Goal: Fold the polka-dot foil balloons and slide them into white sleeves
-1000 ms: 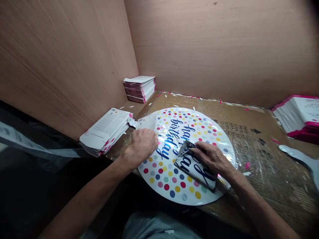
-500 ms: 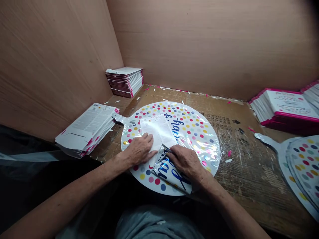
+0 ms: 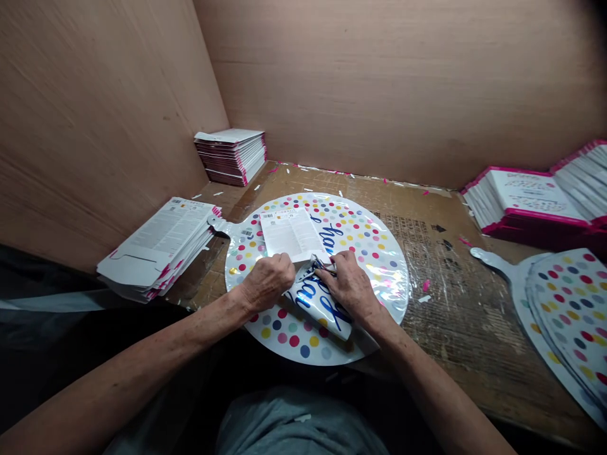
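Note:
A flat white foil balloon (image 3: 379,253) with coloured dots lies in front of me. On it rests a printed paper envelope (image 3: 291,234), its near edge towards my hands. A folded piece of foil balloon (image 3: 315,303) with blue lettering lies at that edge. My left hand (image 3: 269,278) is closed at the envelope's lower left edge, beside a corner of the folded foil; its fingertips are hidden. My right hand (image 3: 353,284) is closed on the upper right side of the folded foil, thumb and fingers pinching it close to the envelope.
Envelope stacks stand at the left (image 3: 156,234) and in the back left corner (image 3: 232,158). Pink-edged printed envelopes (image 3: 531,196) stand at the right, behind more dotted foil balloons (image 3: 569,309). Paper scraps lie on the cardboard-covered table (image 3: 450,303). Wooden panels rise behind and left.
My left hand has gone from lying flat on the envelope to a closed grip at its near edge. My right hand has moved the folded foil slightly up, against the envelope.

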`<state>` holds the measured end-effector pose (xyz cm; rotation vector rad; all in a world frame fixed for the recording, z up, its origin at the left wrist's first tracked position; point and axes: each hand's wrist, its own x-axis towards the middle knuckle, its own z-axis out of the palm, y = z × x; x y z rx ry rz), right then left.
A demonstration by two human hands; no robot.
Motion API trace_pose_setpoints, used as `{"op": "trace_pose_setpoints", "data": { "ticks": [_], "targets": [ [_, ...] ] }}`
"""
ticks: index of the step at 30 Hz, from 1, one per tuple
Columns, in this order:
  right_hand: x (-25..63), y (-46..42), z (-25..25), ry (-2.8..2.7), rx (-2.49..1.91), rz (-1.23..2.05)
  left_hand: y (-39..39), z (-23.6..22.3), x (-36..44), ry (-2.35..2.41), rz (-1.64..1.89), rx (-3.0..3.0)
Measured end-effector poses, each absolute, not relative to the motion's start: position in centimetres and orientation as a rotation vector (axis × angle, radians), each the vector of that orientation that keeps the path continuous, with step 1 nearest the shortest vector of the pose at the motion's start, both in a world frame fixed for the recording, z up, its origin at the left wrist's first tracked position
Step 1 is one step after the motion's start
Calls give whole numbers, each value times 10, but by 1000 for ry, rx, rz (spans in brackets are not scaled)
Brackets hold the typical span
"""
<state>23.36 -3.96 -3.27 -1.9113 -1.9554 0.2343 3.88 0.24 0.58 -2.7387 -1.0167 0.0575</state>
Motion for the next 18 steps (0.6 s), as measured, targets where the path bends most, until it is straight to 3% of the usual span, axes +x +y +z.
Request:
{"op": "trace_pose_setpoints", "data": {
  "ticks": [14,18],
  "targets": [
    [237,-27,-30,-1600,-1804,443,10,18,39,-878,-353,-2560],
    [237,-22,-28,-1340,-1710,341,-6,11,45,-1197,-913,-2633]
  ]
}}
